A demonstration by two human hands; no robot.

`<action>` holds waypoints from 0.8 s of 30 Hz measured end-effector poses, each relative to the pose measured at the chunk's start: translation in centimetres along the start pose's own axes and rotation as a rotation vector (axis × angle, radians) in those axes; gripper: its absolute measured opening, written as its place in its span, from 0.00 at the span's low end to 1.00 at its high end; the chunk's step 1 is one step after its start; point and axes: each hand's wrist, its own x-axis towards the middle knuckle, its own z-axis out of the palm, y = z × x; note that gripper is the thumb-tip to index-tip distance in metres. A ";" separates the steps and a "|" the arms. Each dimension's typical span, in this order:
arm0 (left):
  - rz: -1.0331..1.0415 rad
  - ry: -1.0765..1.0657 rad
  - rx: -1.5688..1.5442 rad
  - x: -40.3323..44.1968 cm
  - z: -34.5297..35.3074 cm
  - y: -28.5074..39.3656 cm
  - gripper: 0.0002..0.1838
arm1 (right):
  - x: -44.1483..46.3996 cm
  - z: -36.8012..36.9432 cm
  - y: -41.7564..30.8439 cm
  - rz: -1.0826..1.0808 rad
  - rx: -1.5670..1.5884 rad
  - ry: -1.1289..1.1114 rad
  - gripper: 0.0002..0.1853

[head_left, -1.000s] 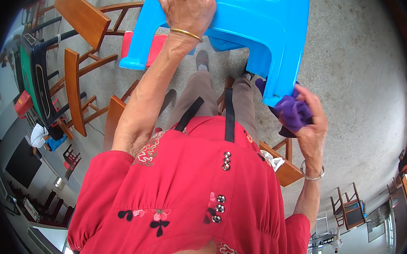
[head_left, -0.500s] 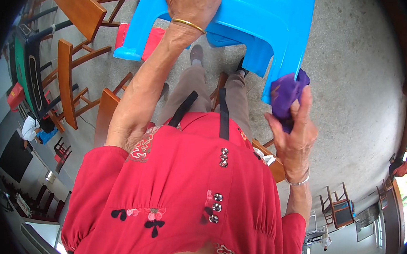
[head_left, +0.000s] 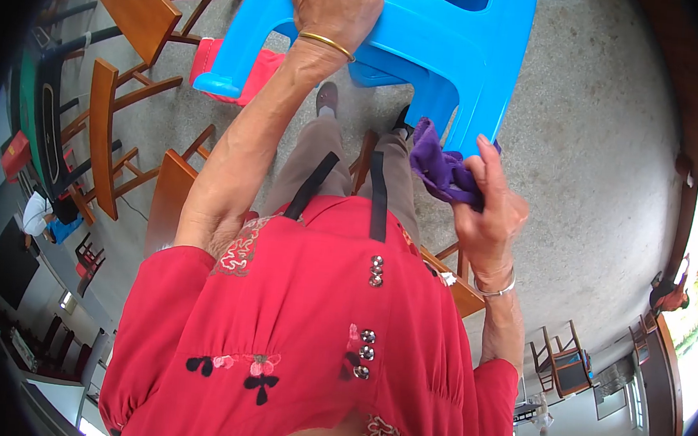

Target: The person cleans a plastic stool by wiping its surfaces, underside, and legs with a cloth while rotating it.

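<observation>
A blue plastic stool [head_left: 437, 32] is held up, tilted, at the top of the view, its legs pointing towards my body. My left hand [head_left: 337, 4] is closed on its edge at the upper left. In my right hand [head_left: 492, 217] is a bunched purple cloth [head_left: 443, 172], gripped between thumb and fingers. The cloth lies against the end of the stool's right leg and covers its tip. Part of the stool is cut off by the top of the frame.
Wooden chairs [head_left: 136, 4] stand on the left, with a green-topped table [head_left: 37, 124] beyond them. A red object [head_left: 254, 75] sits on the floor behind the stool's left leg. Another chair [head_left: 563, 366] stands at the lower right, and people are in the distance.
My right hand and the purple cloth have shifted left, and the cloth has swung across the leg's end. The stool has tilted slightly; my left hand keeps its hold.
</observation>
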 end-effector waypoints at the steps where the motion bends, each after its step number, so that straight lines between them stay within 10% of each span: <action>1: -0.006 -0.008 0.000 0.0 0.0 0.0 0.13 | -0.1 -0.2 0.4 0.077 0.160 0.018 0.35; 3: 0.005 0.007 -0.002 0.0 0.0 -0.1 0.13 | -0.3 -1.1 0.9 0.153 0.322 0.041 0.32; 5: 0.013 0.023 -0.008 0.1 0.0 -0.1 0.13 | -0.4 -2.7 1.0 0.740 0.955 0.251 0.23; 11: 0.023 0.018 0.003 0.2 0.3 0.2 0.13 | -2.0 -3.5 3.8 0.929 1.226 0.497 0.15; 24: -0.021 -0.043 0.026 0.7 -0.2 0.3 0.13 | 0.6 -2.9 0.7 0.816 0.928 0.192 0.09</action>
